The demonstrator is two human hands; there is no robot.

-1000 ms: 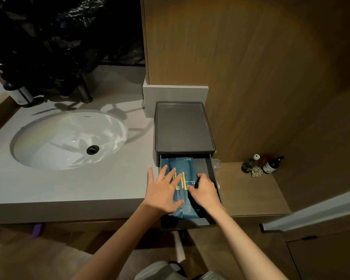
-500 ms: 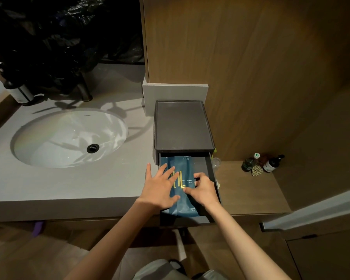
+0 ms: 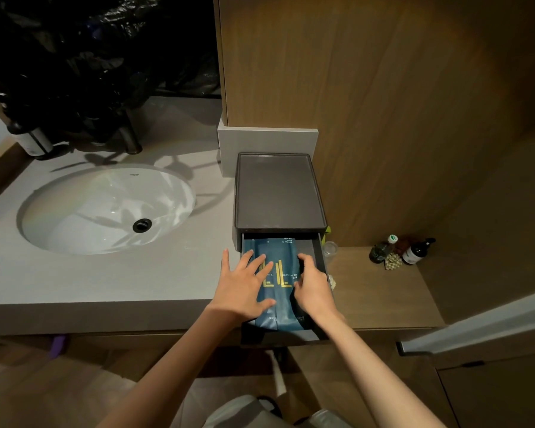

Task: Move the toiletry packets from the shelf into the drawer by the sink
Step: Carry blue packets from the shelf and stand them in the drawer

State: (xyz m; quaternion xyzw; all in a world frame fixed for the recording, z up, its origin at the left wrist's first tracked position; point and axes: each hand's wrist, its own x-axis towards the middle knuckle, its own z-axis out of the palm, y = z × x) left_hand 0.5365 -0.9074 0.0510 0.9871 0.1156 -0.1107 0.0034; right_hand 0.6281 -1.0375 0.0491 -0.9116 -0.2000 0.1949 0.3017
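In the lower middle of the frame, both hands are working inside the open drawer [image 3: 319, 261] of a small dark box standing on the counter [image 3: 105, 282], right of the sink [image 3: 105, 211]. The blue toiletry packets [image 3: 280, 273] are lying flat in the drawer, overlapping one another and filling most of its floor. The left hand [image 3: 244, 285] is pressing down on them with its fingers [image 3: 261, 264] spread wide, holding nothing. The right hand [image 3: 312, 288] is resting at the packets' right edge with its fingers [image 3: 305, 261] curled narrow, seemingly nudging that edge inward; a true pinch cannot be told.

The near ends of the packets are reaching the drawer's front lip. If they are riding over it or bulging up when the drawer is pushed in, they are likely to crumple or jam against the box. Slick wrappers could also slide askew once the pressing hand lifts.
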